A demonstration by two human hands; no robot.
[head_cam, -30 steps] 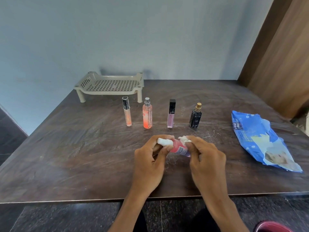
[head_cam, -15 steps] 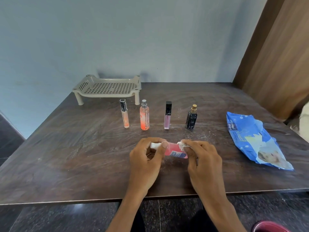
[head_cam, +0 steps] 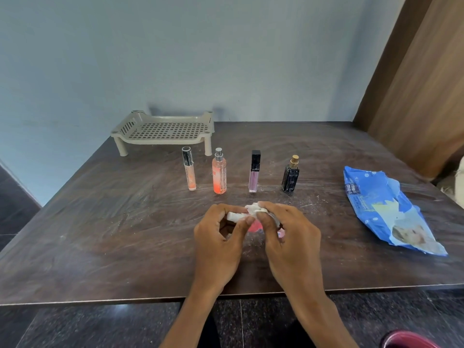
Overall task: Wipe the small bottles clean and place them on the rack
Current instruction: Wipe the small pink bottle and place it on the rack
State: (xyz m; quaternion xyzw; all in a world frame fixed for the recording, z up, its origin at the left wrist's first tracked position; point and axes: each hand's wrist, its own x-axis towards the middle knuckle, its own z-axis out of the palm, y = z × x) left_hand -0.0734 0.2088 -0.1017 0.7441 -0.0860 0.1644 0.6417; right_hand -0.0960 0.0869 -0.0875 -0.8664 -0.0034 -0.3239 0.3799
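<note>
My left hand (head_cam: 221,237) grips the white cap end of a small pink bottle (head_cam: 254,226) lying sideways over the table. My right hand (head_cam: 291,234) holds a crumpled white wipe (head_cam: 254,209) wrapped round the bottle's body, hiding most of it. Behind the hands stands a row of small bottles: a clear tube with a black cap (head_cam: 188,168), an orange spray bottle (head_cam: 219,172), a purple tube with a black cap (head_cam: 254,171) and a dark bottle with a gold top (head_cam: 291,174). The beige slotted rack (head_cam: 163,130) stands at the back left with nothing on it.
A blue pack of wet wipes (head_cam: 386,209) lies on the right side of the dark wooden table (head_cam: 100,234). A blue wall rises behind the table, and a wooden panel (head_cam: 421,84) stands at the right. The table's front edge runs just below my wrists.
My right hand has slid the wipe leftward along the pink bottle, toward the cap, and now covers more of it. The camera view has tilted slightly.
</note>
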